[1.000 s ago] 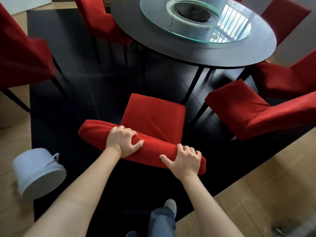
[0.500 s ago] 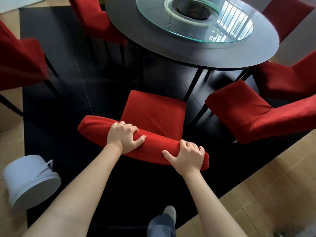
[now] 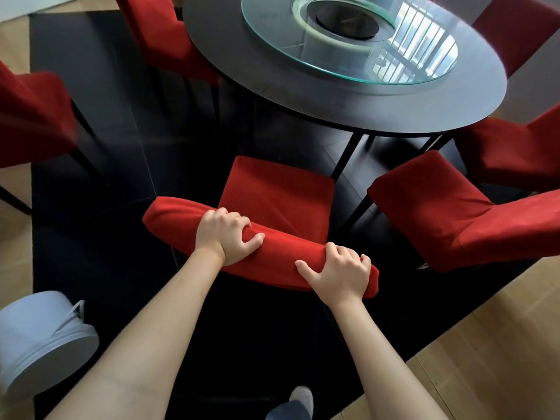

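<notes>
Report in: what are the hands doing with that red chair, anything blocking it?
Both gripping the chair back: left hand, right hand. Its seat faces the table. A neighbour chair close on the right; bucket apart, on the left.

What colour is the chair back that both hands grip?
Plain red chair back, best seen in the head view.

chair point(image 3: 278, 189) legs hidden, bucket point(image 3: 39, 338) cut off
</notes>
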Demonstrator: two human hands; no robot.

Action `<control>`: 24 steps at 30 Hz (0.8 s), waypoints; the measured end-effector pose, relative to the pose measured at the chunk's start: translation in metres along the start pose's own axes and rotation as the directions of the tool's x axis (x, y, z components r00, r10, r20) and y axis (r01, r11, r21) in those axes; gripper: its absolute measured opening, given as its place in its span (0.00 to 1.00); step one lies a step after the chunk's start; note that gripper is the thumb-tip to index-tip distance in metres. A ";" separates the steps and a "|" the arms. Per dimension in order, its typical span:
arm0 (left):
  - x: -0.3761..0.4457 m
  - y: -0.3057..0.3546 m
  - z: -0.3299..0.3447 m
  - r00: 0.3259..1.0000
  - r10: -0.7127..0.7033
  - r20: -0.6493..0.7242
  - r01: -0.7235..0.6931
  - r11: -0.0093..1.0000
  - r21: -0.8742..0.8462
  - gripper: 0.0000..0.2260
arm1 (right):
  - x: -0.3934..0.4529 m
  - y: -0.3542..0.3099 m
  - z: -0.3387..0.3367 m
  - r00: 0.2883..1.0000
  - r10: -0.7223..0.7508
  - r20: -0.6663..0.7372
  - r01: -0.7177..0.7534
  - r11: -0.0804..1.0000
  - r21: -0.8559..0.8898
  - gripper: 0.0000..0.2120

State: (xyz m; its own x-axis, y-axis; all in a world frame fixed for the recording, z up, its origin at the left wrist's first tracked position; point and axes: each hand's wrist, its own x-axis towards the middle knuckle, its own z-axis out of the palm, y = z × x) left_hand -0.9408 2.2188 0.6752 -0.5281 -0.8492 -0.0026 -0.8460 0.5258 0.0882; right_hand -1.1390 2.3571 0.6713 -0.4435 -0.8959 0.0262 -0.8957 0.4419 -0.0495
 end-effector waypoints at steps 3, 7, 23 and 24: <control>0.013 -0.003 -0.001 1.000 0.007 -0.002 -0.007 1.000 0.002 0.37 | 0.013 -0.002 0.000 1.000 0.006 0.006 -0.006 1.000 0.002 0.42; 0.028 -0.006 -0.003 1.000 0.012 0.005 -0.012 1.000 -0.001 0.38 | 0.026 -0.004 0.000 1.000 0.002 0.003 -0.002 1.000 0.008 0.43; 0.045 -0.010 -0.002 1.000 0.000 0.010 0.000 1.000 0.008 0.37 | 0.040 -0.010 -0.002 0.997 0.001 -0.078 0.004 0.998 0.066 0.37; 0.046 -0.010 -0.002 1.000 -0.002 0.011 0.002 1.000 0.007 0.37 | 0.040 -0.010 -0.002 0.997 0.000 -0.075 0.005 0.998 0.068 0.37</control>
State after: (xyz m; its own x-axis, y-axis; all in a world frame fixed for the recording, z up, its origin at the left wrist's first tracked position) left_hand -0.9564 2.1748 0.6766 -0.5274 -0.8495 -0.0141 -0.8474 0.5247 0.0815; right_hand -1.1479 2.3165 0.6750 -0.4447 -0.8900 0.1009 -0.8936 0.4332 -0.1174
